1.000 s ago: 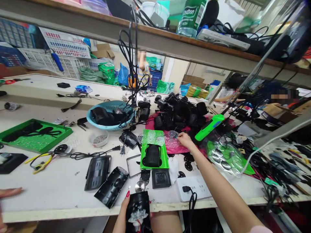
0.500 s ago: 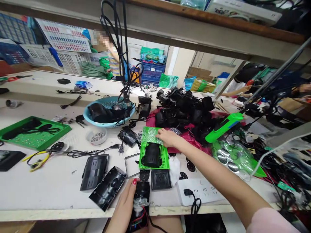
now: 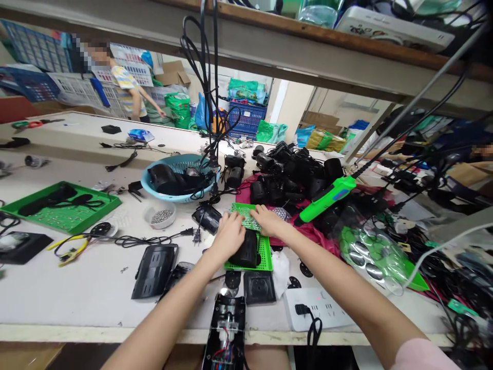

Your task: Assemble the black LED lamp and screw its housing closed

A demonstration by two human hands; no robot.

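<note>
Side by side over the back of a green perforated tray point(image 3: 265, 257), my left hand point(image 3: 230, 235) and my right hand point(image 3: 267, 220) have curled fingers pressed on clear dimpled plastic pieces point(image 3: 250, 222). The fingertips are partly hidden. A black curved housing point(image 3: 246, 249) lies in the front of the tray, under my left wrist. At the table's front edge, untouched, an open black housing half point(image 3: 225, 329) holds red and blue wires and rests near my lap. My left forearm partly covers another black housing half point(image 3: 177, 277); a second half shell point(image 3: 154, 270) lies beside it.
A green electric screwdriver point(image 3: 327, 199) hangs to the right over a heap of black lamp-like units point(image 3: 292, 169). A white power strip point(image 3: 316, 308) sits at front right. A bowl of small metal parts point(image 3: 159, 216) and a blue basket point(image 3: 150, 190) stand left; a person point(image 3: 129, 87) is behind.
My left hand has let go of the wired housing half and moved up to the tray beside my right hand. The screwdriver has swung left. The person behind has moved left in view.
</note>
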